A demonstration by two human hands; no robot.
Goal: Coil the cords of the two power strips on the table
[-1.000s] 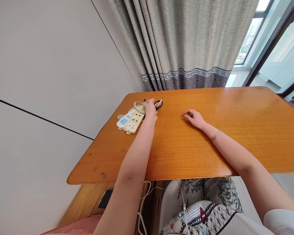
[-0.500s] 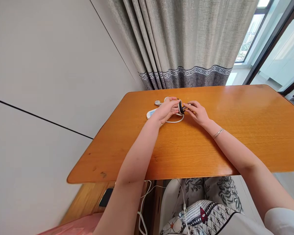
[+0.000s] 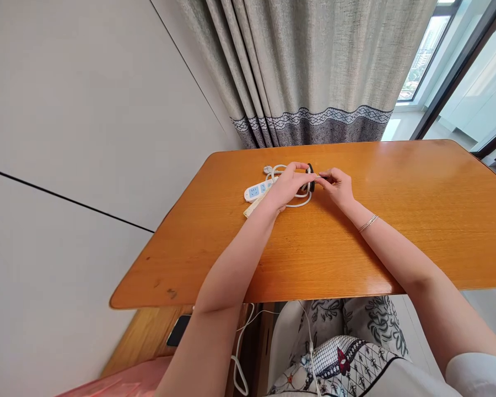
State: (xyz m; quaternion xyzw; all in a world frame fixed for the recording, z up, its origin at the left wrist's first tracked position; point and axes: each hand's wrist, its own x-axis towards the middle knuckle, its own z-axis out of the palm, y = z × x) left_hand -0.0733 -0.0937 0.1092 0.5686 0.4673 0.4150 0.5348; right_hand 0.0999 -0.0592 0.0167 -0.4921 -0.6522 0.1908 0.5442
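Observation:
A white power strip [image 3: 254, 192] with blue socket faces lies on the table, and a cream-coloured bar [image 3: 253, 208] shows beside it, partly under my left forearm. The strip's white cable [image 3: 301, 204] is looped, with its plug [image 3: 267, 170] behind the strip. My left hand [image 3: 290, 185] is closed on the cable loops, thumb and fingers at a black strap [image 3: 312, 177] that goes around them. To the right, my right hand [image 3: 339, 186] pinches the dark end of this strap. Between the two hands the fingertips nearly meet, hiding part of the strap.
The wooden table [image 3: 397, 220] extends under both arms. A grey curtain [image 3: 326, 66] hangs behind its far edge, and a pale wall [image 3: 66, 110] runs along the left. Below the near edge are a dark phone [image 3: 178, 331] and a white cord [image 3: 240, 369].
My left hand has shifted slightly right and turned, uncovering more of the power strip and cable. The black strap now stands more upright. My right hand has drawn its fingers together, slightly farther right.

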